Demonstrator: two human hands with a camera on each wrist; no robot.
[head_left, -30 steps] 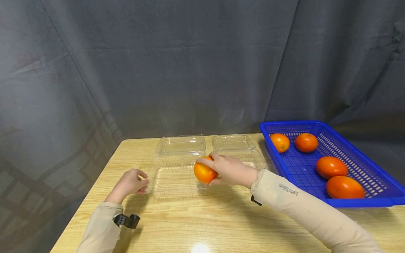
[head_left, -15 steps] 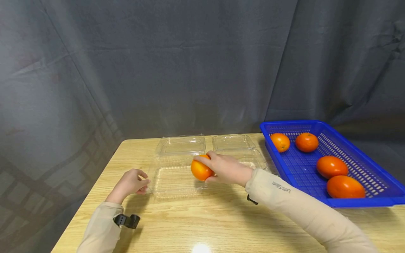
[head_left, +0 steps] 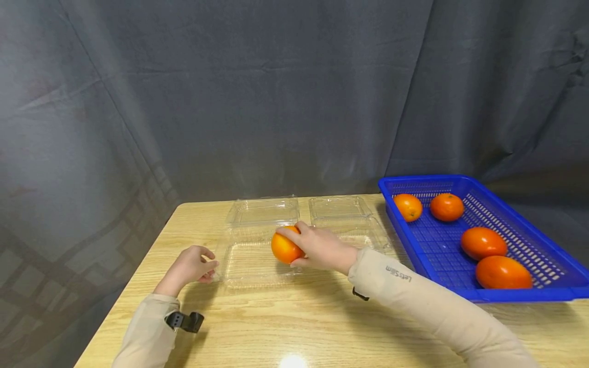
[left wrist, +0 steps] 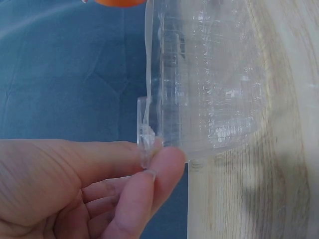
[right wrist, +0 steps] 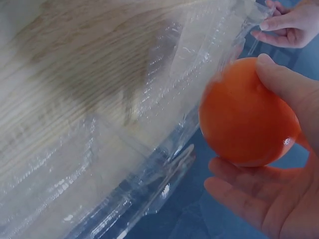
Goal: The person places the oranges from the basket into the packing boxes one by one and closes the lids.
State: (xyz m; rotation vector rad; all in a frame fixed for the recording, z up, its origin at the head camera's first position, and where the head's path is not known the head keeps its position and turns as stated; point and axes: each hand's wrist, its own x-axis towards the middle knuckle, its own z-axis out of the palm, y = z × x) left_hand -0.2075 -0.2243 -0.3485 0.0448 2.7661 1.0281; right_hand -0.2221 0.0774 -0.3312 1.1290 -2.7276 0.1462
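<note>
In the head view, a clear plastic clamshell box (head_left: 250,263) lies on the table with its lid (head_left: 264,210) folded back. My left hand (head_left: 188,266) is at its left side; the left wrist view shows thumb and fingertip pinching the rim of the box (left wrist: 214,84). Over the right part of this box, my right hand (head_left: 324,249) grips a glossy orange (head_left: 284,246). Seen from the right wrist, the orange (right wrist: 246,117) is held between thumb and fingers, above the clear plastic. The palm hides part of its far side.
To the right, a second clear clamshell box (head_left: 368,232) stands with its lid back, partly behind the right hand. A blue plastic basket (head_left: 434,266) at the right of the wooden table (head_left: 257,327) holds several oranges. A grey curtain (head_left: 276,102) hangs behind.
My right hand has moved a little left with the orange, farther over the left box. The left hand keeps its place at the rim.
</note>
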